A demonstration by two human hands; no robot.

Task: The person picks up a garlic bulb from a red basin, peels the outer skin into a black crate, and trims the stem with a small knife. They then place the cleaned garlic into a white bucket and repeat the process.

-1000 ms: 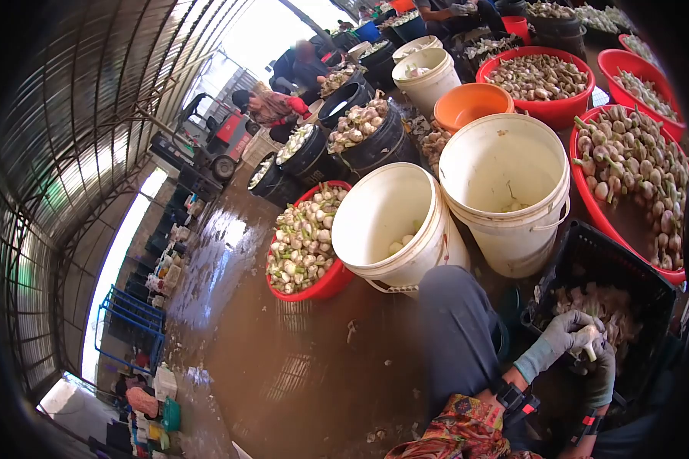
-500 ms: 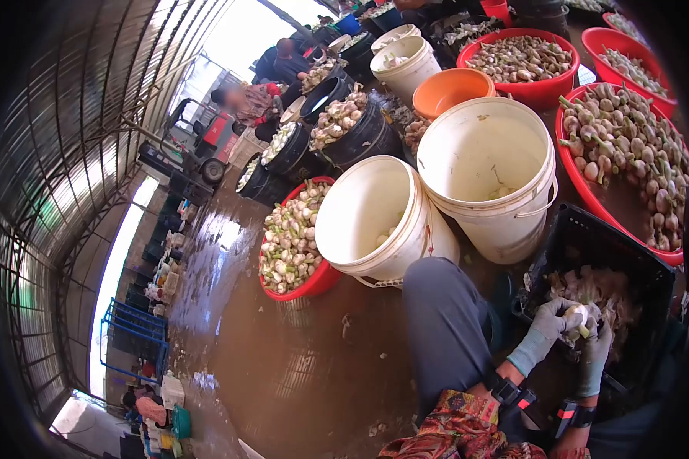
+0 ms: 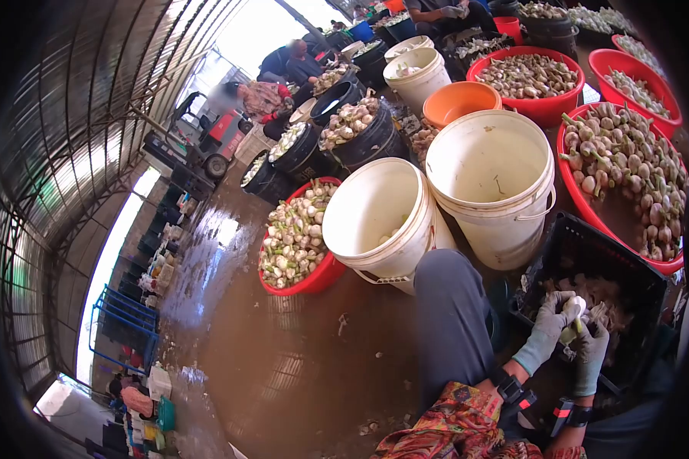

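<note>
My left hand (image 3: 549, 329), in a pale grey work glove, is closed on a garlic bulb (image 3: 577, 305) with a white top and a greenish stem pointing down. The fingers of my gloved right hand (image 3: 592, 348) are closed at the bulb's lower side, by the stem and some loose skin. Both hands are above the near side of a black plastic crate (image 3: 644, 284), where papery garlic skins (image 3: 601, 294) lie. Exactly where the right fingertips grip is too small to make out.
Two white buckets (image 3: 490, 157) (image 3: 375, 203) stand beyond my knee (image 3: 455, 306). Red tubs of garlic (image 3: 570, 195) (image 3: 325, 274) flank them; an orange basin (image 3: 461, 103) is behind. Wet brown floor (image 3: 298, 352) spreads left. Other people sit farther back near a red forklift (image 3: 223, 131).
The garlic bulb has turned in my hands, showing more of its white top and its stem lower down. My hands stay over the crate. The camera view has shifted slightly.
</note>
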